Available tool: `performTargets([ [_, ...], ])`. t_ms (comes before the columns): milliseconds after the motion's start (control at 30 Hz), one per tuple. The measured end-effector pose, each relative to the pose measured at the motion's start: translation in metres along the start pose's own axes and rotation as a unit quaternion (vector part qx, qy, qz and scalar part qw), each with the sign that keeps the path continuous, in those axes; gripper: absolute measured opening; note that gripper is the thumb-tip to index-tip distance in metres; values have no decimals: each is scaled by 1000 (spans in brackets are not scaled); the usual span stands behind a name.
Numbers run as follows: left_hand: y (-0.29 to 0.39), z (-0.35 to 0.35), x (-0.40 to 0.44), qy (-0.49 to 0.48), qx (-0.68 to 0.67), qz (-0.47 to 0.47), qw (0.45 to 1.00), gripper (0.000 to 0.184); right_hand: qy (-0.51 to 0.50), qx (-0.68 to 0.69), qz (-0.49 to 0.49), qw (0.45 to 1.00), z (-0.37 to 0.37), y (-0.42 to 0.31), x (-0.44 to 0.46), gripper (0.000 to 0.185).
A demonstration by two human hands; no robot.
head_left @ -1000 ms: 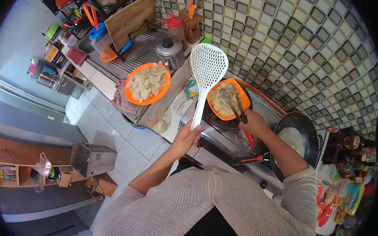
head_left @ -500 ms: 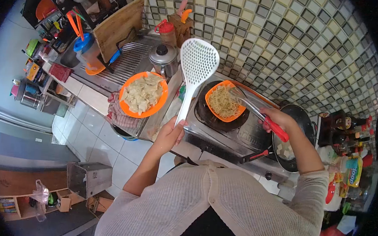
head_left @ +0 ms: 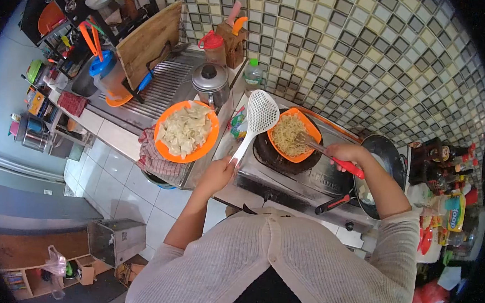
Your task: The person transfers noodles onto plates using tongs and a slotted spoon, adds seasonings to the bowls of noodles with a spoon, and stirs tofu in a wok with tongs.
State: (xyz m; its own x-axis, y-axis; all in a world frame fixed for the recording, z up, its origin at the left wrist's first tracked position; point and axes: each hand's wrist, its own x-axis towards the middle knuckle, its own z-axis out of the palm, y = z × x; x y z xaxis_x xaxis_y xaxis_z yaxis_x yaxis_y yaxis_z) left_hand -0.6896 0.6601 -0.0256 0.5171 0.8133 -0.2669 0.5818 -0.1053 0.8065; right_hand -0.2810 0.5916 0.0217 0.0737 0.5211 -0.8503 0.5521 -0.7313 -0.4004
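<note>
My left hand (head_left: 219, 175) is closed round the handle of a white perforated skimmer (head_left: 262, 113), whose head is raised beside the left edge of an orange square bowl (head_left: 307, 124). Noodles (head_left: 288, 133) fill that bowl, which rests on a dark round surface (head_left: 260, 151) on the stove. With fingers wrapped round its red handle, my right hand (head_left: 346, 156) holds a slotted spatula (head_left: 321, 149); its metal end is at the noodles. To the left, a round orange plate (head_left: 214, 133) carries pale folded dumplings (head_left: 185, 130).
At the right, a black frying pan (head_left: 389, 152) with pale pieces in it has its handle (head_left: 332, 204) toward me. A lidded metal pot (head_left: 210, 82), a green-capped bottle (head_left: 253, 73) and a knife block (head_left: 232, 42) line the back. A cutting board (head_left: 149, 43) leans at left.
The skimmer has come down and right, toward the noodle bowl. The spatula's end has moved lower over the noodles. The view has shifted slightly.
</note>
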Motion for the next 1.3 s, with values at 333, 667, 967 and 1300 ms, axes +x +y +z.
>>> performTargets([
  [333,-3,-4,7,-36,104,29,994,34,19,-17,-8,1000,19,5,16,36],
  [667,3,2,6,-53,-41,-18,998,37,-6,250,-73,966,19,54,39,22],
  [967,15,-11,12,-71,-121,-47,989,35,-57,353,-132,925,20,67,22,16],
  [1300,16,-9,11,-72,-94,-62,991,35,-41,327,-194,924,20,60,1,32],
])
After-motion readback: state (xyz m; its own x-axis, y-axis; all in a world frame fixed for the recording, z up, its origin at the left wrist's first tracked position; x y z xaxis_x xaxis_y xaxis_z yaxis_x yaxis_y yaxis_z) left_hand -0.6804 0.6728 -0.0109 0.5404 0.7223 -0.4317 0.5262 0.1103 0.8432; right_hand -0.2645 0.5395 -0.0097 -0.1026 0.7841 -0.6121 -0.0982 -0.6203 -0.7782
